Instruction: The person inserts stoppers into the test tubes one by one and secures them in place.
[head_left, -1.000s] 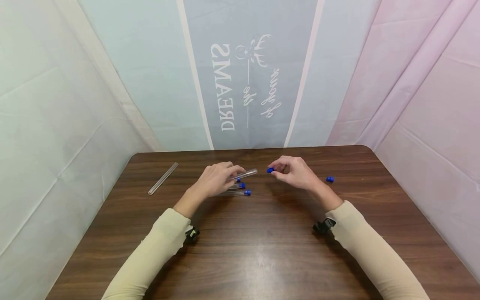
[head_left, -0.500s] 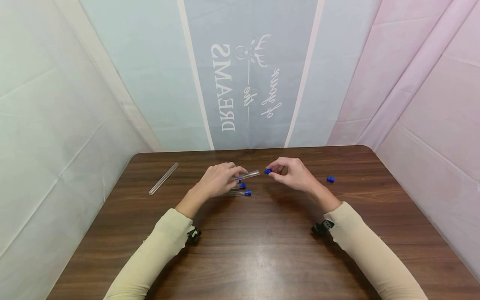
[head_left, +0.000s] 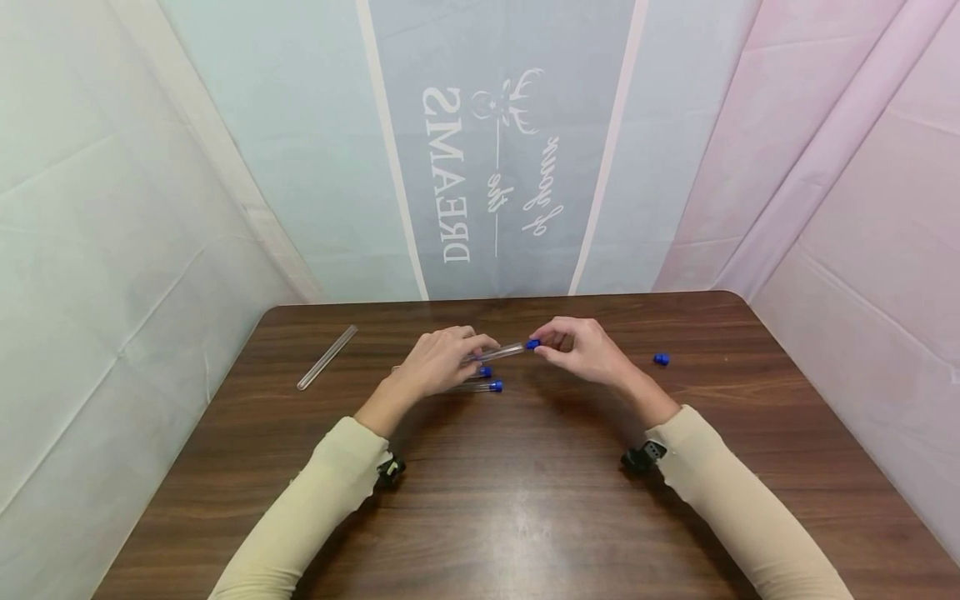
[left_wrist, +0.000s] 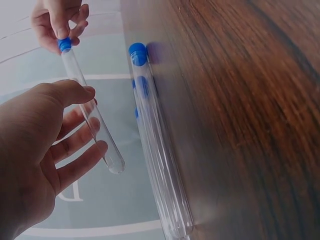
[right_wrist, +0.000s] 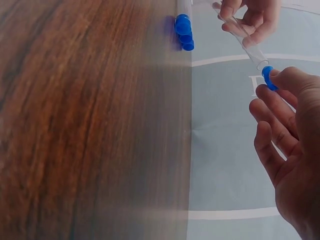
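Note:
My left hand [head_left: 442, 360] pinches a clear test tube [left_wrist: 102, 132] between thumb and fingers, its round end toward my left. In my right hand [head_left: 581, 348] a blue cap [right_wrist: 269, 78] is pinched between thumb and fingertip. The cap is right at the tube's mouth; whether it has entered cannot be made out. Below the left hand lie test tubes [left_wrist: 160, 150] with blue caps, side by side on the table and partly hidden by that hand in the head view.
One uncapped test tube [head_left: 327, 358] lies slanted at the table's back left. A loose blue cap [head_left: 661, 359] sits to the right of my right hand. Behind the brown wooden table [head_left: 517, 492] hangs a printed cloth [head_left: 495, 167].
Both hands have drawn together a little: the tube has shifted right and the cap slightly left, so the gap between them has closed. The things lying on the table have not moved.

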